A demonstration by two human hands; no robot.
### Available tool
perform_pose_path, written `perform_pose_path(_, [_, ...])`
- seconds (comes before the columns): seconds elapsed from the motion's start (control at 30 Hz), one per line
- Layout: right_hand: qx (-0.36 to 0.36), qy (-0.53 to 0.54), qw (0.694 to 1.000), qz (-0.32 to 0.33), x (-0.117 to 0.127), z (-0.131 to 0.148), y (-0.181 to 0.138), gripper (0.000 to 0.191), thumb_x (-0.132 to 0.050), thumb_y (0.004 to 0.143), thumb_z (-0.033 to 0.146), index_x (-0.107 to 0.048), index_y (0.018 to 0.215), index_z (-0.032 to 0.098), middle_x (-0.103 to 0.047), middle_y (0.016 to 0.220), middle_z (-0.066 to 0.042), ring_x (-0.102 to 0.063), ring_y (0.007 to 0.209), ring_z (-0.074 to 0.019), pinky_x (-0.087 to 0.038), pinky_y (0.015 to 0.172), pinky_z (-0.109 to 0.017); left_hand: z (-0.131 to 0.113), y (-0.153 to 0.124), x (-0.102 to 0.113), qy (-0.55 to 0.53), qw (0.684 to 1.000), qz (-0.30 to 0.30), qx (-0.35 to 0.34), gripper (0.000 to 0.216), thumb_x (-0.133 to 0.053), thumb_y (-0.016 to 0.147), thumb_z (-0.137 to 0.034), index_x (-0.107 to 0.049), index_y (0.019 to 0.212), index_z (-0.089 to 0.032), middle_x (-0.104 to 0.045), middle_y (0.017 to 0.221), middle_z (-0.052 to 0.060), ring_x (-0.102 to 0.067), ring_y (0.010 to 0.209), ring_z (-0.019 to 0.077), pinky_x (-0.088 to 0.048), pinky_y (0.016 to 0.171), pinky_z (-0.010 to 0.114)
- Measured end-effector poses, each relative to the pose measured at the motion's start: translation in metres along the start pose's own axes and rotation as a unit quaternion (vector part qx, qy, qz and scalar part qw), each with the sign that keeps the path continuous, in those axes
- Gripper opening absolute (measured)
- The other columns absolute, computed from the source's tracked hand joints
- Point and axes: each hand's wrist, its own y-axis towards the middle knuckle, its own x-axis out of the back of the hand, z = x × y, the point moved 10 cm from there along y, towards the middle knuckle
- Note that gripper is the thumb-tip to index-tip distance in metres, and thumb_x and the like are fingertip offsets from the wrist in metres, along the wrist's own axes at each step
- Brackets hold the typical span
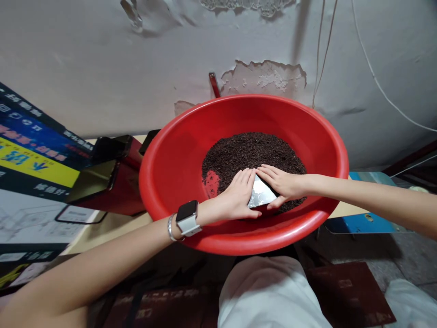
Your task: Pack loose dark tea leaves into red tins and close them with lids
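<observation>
A large red plastic basin (170, 182) holds a heap of dark, dry, loose leaf-like bits (254, 148), perhaps tea. Down in the basin, at the near side of the heap, is a metal tin (262, 192) with a shiny silver face turned up and a dark red side. My left hand (241, 193) presses against its left side, fingers together and thumb at the near edge. From the right, my right hand (282, 184) clasps the opposite side, thumb low and fingers along the far edge. The fingertips of both hands nearly meet. The tin's lower part is hidden.
Open dark red tins (111, 184) stand left of the basin, beside a tall printed box (37, 159). A peeling wall (136, 68) rises behind, with white cords (322, 54) hanging. A blue stool (368, 223) is at right, and a dark red bench (351, 291) lies below.
</observation>
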Motion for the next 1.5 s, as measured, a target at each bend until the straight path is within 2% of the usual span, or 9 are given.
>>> perform_pose_path(0.33, [-0.046,0.101,0.994,-0.004,0.006,-0.006,-0.008,0.124,-0.074,0.05,0.049,-0.001,0.141,0.005,-0.003,0.143,-0.025,0.002,0.133,-0.0352,-0.014,0.106,-0.052,0.001,0.005,0.008,-0.029,0.999,0.009,0.04,0.098,-0.067,0.053,-0.037,-0.021,0.132,-0.002,-0.036,0.123,0.022,-0.036,0.109,0.0344,-0.039,0.089,0.048])
perform_pose_path(0.43, [-0.081,0.161,0.984,-0.008,0.005,-0.018,-0.014,0.126,-0.075,0.049,0.045,0.003,0.141,0.008,-0.008,0.141,-0.024,-0.006,0.133,-0.0332,-0.018,0.106,-0.048,0.004,0.006,0.009,-0.045,0.998,-0.016,0.032,0.102,-0.068,0.052,-0.038,-0.018,0.133,-0.001,-0.036,0.121,0.02,-0.036,0.108,0.0319,-0.04,0.089,0.045])
perform_pose_path(0.6, [-0.056,0.218,0.973,-0.05,0.024,-0.02,-0.015,0.115,-0.076,0.05,0.038,-0.007,0.139,0.015,-0.022,0.137,-0.019,-0.025,0.128,-0.0307,-0.024,0.104,-0.047,0.01,0.01,0.02,-0.054,0.997,-0.035,0.039,0.093,-0.068,0.051,-0.037,-0.028,0.13,-0.007,-0.041,0.114,0.015,-0.039,0.103,0.0304,-0.04,0.089,0.045])
perform_pose_path(0.7, [-0.046,0.243,0.963,-0.106,0.05,-0.019,-0.018,0.113,-0.077,0.051,0.04,-0.009,0.138,0.018,-0.025,0.136,-0.017,-0.03,0.125,-0.0305,-0.024,0.103,-0.048,0.012,0.015,0.049,-0.044,0.997,-0.036,0.059,0.094,-0.07,0.049,-0.039,-0.032,0.128,-0.006,-0.042,0.113,0.015,-0.04,0.104,0.0315,-0.038,0.091,0.045])
perform_pose_path(0.87, [-0.058,0.236,0.945,-0.218,0.107,-0.012,-0.035,0.12,-0.072,0.058,0.049,0.012,0.139,0.022,-0.021,0.138,-0.016,-0.028,0.126,-0.0303,-0.023,0.104,-0.047,-0.003,0.023,0.129,-0.024,0.994,-0.087,0.068,0.093,-0.074,0.046,-0.041,-0.037,0.127,-0.012,-0.047,0.113,0.011,-0.044,0.104,0.0296,-0.039,0.089,0.042])
perform_pose_path(1.07, [-0.103,0.067,0.925,-0.358,0.182,0.006,-0.101,0.125,-0.071,0.053,0.057,0.009,0.141,0.018,-0.018,0.142,-0.012,-0.019,0.131,-0.0318,-0.02,0.107,-0.043,-0.082,0.044,0.2,0.041,0.985,-0.156,-0.064,0.1,-0.067,0.049,-0.054,-0.034,0.13,-0.006,-0.043,0.114,0.01,-0.039,0.109,0.0294,-0.032,0.092,0.046])
perform_pose_path(1.27, [-0.133,-0.128,0.832,-0.524,0.252,0.063,-0.232,0.107,-0.069,0.055,0.06,-0.02,0.137,0.013,-0.019,0.144,-0.008,-0.02,0.133,-0.0255,-0.018,0.11,-0.031,-0.197,0.065,0.247,0.097,0.92,-0.236,-0.297,0.103,-0.058,0.052,-0.062,-0.028,0.133,-0.007,-0.035,0.119,0.005,-0.032,0.12,0.0307,-0.025,0.092,0.042])
perform_pose_path(1.37, [-0.192,-0.21,0.785,-0.55,0.256,0.087,-0.289,0.1,-0.069,0.055,0.061,-0.025,0.134,0.018,-0.022,0.143,-0.005,-0.021,0.132,-0.023,-0.017,0.11,-0.029,-0.25,0.083,0.242,0.092,0.893,-0.236,-0.372,0.097,-0.046,0.061,-0.062,-0.019,0.136,-0.006,-0.03,0.128,0.004,-0.028,0.124,0.0297,-0.021,0.095,0.043])
perform_pose_path(1.5, [-0.288,-0.214,0.755,-0.548,0.222,0.083,-0.347,0.099,-0.07,0.059,0.051,-0.019,0.134,0.01,-0.025,0.139,-0.015,-0.031,0.126,-0.0218,-0.026,0.106,-0.029,-0.3,0.121,0.195,0.049,0.886,-0.212,-0.408,0.088,-0.056,0.068,-0.047,-0.023,0.134,0.0,-0.032,0.134,0.011,-0.027,0.125,0.0221,-0.019,0.104,0.03])
